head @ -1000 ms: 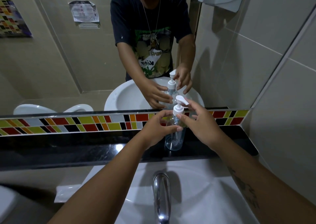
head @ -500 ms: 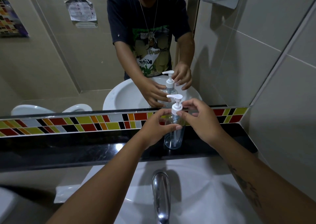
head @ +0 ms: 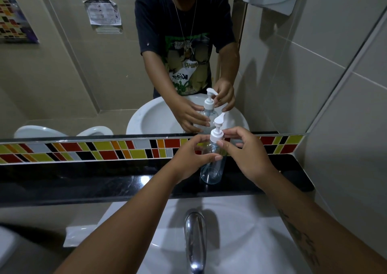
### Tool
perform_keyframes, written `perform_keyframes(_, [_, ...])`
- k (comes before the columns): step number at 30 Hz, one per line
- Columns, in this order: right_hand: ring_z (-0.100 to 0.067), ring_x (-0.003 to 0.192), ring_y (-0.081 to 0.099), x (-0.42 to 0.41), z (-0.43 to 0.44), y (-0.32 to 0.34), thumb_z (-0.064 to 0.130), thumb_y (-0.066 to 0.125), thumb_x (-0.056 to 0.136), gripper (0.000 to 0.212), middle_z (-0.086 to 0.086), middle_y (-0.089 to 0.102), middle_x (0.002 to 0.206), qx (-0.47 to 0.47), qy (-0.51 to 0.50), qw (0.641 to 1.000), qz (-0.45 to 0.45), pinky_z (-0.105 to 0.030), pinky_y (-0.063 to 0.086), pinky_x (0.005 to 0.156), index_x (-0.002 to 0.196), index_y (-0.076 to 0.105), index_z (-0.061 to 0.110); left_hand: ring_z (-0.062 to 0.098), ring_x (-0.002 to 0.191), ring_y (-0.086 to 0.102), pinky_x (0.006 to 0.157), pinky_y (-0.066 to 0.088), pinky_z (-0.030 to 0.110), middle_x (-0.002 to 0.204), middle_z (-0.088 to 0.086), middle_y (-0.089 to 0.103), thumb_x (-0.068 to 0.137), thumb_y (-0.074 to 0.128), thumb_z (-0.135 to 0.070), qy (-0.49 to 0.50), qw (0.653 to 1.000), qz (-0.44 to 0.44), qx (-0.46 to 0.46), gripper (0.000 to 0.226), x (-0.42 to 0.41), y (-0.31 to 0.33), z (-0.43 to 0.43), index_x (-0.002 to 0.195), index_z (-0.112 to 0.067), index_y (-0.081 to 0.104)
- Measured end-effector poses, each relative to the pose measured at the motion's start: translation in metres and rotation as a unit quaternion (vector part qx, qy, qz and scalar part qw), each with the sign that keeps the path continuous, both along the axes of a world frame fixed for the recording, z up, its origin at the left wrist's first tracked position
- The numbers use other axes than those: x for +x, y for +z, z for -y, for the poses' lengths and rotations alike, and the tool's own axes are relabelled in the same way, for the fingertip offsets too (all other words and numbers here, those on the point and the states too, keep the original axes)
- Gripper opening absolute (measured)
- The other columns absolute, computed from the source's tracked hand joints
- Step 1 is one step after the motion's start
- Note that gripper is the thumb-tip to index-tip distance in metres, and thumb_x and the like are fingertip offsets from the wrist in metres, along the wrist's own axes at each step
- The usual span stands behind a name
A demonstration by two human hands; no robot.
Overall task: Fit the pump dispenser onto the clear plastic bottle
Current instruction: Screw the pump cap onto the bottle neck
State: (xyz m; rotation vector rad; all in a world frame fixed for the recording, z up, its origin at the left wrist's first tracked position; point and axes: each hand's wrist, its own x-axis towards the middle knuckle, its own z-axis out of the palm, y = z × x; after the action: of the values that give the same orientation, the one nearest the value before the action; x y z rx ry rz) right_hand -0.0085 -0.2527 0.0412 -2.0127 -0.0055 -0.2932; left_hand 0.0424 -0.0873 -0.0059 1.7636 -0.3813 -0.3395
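Note:
A clear plastic bottle (head: 212,170) stands upright on the black stone ledge (head: 83,181) behind the sink. The white pump dispenser (head: 217,132) sits on the bottle's neck, its nozzle pointing up and to the right. My left hand (head: 191,159) wraps around the bottle's upper body from the left. My right hand (head: 244,155) pinches the pump's white collar between thumb and fingers from the right. The bottle looks empty.
A chrome tap (head: 193,238) rises over the white sink (head: 240,232) right below my arms. A mirror (head: 83,74) above a band of coloured tiles (head: 94,150) reflects a person, the bottle and the basin. A tiled wall (head: 351,127) closes the right side.
The pump's nozzle has turned from pointing left to pointing up and right, as my right hand twists the collar. My left hand keeps its hold on the bottle.

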Motion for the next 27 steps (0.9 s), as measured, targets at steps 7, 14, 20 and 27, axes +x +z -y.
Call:
perform_keyframes(7, [-0.008, 0.121, 0.052, 0.009, 0.002, 0.007, 0.021, 0.057, 0.095, 0.040, 0.008, 0.060, 0.133, 0.003, 0.086, 0.994, -0.061, -0.009, 0.037, 0.081, 0.134, 0.055, 0.025, 0.007, 0.116, 0.054, 0.076, 0.047, 0.016, 0.133, -0.008, 0.059, 0.084, 0.080, -0.027, 0.000, 1.000, 0.002, 0.009, 0.058, 0.000, 0.002, 0.001, 0.136, -0.028, 0.055])
perform_keyframes(14, [-0.011, 0.105, 0.062, 0.005, 0.001, 0.004, 0.018, 0.064, 0.091, 0.028, 0.007, 0.067, 0.114, 0.024, 0.020, 0.999, -0.034, -0.017, 0.046, 0.080, 0.118, 0.065, 0.020, -0.003, 0.106, 0.054, 0.074, 0.046, 0.015, 0.118, -0.018, 0.059, 0.084, 0.080, -0.027, 0.002, 1.000, 0.004, 0.014, 0.059, -0.001, 0.002, 0.001, 0.137, -0.027, 0.054])
perform_keyframes(20, [-0.001, 0.087, 0.059, 0.005, 0.000, 0.007, 0.018, 0.067, 0.089, 0.019, 0.009, 0.064, 0.097, 0.013, -0.010, 1.000, -0.018, -0.010, 0.042, 0.063, 0.106, 0.064, 0.014, 0.001, 0.109, 0.057, 0.076, 0.048, 0.016, 0.118, -0.018, 0.061, 0.083, 0.080, -0.025, 0.004, 1.000, 0.001, 0.012, 0.059, -0.002, 0.004, 0.001, 0.136, -0.026, 0.055])
perform_keyframes(27, [0.002, 0.101, 0.057, 0.007, 0.003, 0.013, 0.019, 0.056, 0.096, 0.035, 0.017, 0.062, 0.111, 0.002, 0.101, 0.992, -0.072, -0.003, 0.042, 0.064, 0.130, 0.056, 0.027, 0.010, 0.116, 0.057, 0.078, 0.049, 0.019, 0.130, -0.009, 0.060, 0.083, 0.081, -0.026, 0.003, 1.000, 0.004, 0.011, 0.057, -0.001, 0.002, 0.001, 0.135, -0.027, 0.056])
